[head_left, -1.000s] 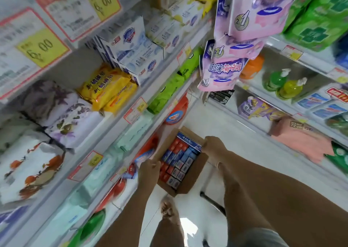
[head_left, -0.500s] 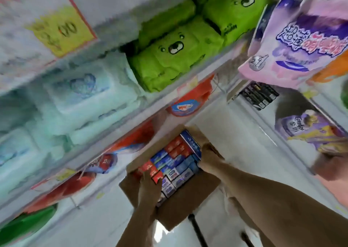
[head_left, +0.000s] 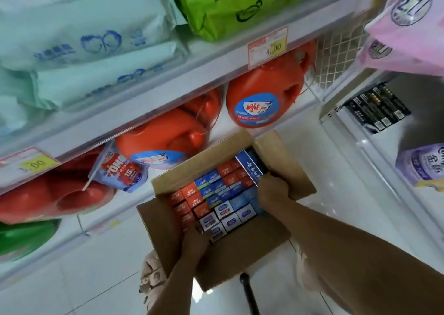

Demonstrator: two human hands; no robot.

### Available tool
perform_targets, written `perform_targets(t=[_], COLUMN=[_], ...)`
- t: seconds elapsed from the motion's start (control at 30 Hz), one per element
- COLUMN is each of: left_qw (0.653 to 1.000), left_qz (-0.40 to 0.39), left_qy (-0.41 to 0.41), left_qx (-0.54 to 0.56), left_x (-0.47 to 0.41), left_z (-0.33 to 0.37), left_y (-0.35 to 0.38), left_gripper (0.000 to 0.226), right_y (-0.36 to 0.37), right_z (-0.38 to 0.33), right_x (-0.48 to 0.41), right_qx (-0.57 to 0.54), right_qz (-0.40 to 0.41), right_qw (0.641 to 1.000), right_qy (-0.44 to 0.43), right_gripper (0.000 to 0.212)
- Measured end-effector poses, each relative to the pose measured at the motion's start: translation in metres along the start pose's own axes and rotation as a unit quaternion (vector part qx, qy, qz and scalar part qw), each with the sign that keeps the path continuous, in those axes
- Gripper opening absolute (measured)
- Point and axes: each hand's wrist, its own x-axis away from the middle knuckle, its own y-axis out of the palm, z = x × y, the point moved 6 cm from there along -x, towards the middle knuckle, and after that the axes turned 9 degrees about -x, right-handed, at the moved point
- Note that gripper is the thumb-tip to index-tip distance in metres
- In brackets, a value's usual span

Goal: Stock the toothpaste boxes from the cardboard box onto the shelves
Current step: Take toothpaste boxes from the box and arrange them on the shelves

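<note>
An open cardboard box [head_left: 252, 249] sits in the middle of the aisle view, below the left shelves [head_left: 168, 93] and above the pale floor [head_left: 72, 278]. It is packed with toothpaste boxes [head_left: 216, 194] standing on end, red ones to the left and blue and white ones to the right. A longer blue box [head_left: 251, 165] lies across the far end.

The left hand [head_left: 193, 241] grips the near left wall, its fingers [head_left: 192, 230] curled over the rim and touching the nearest packs. The right hand [head_left: 272, 192] grips the right wall just beside the long blue box, its fingers [head_left: 269, 181] bent over the edge.

Red detergent jugs [head_left: 262, 98] and a small pouch [head_left: 117, 170] fill the shelf just left of the box.
</note>
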Motion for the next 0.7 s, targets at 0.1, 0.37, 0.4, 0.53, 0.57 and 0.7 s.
perform_targets(t=[0.1,0.37,0.4,0.53,0.57,0.7], left_qw=[0.996,0.974,0.969,0.953,0.957,0.969], left_qz=[-0.018,-0.059,-0.069,-0.025,-0.011,0.016], left_qy=[-0.013,-0.019,-0.019,-0.049,-0.05,-0.044], left_qx=[0.087,0.219,0.236,0.299,0.287,0.243], left_x=[0.004,0.039,0.039,0.037,0.036,0.033], left_z=[-0.006,0.065,0.072,0.068,0.063,0.046], left_y=[0.007,0.005,0.006,-0.003,-0.007,-0.02], left_gripper=[0.034,0.023,0.022,0.035,0.035,0.04], right_y=[0.007,0.023,0.028,0.042,0.045,0.029], right_z=[0.003,-0.03,-0.04,-0.056,-0.051,-0.014], right_x=[-0.001,0.033,0.043,0.064,0.062,0.025], right_qx=[-0.017,-0.216,-0.235,-0.223,-0.203,-0.128], right_qz=[-0.027,-0.11,-0.164,-0.31,-0.328,-0.167], right_qw=[0.999,0.965,0.948,0.902,0.901,0.962], right_qy=[0.002,-0.101,-0.139,-0.204,-0.198,-0.175], right_gripper=[0.028,0.042,0.039,0.038,0.036,0.024])
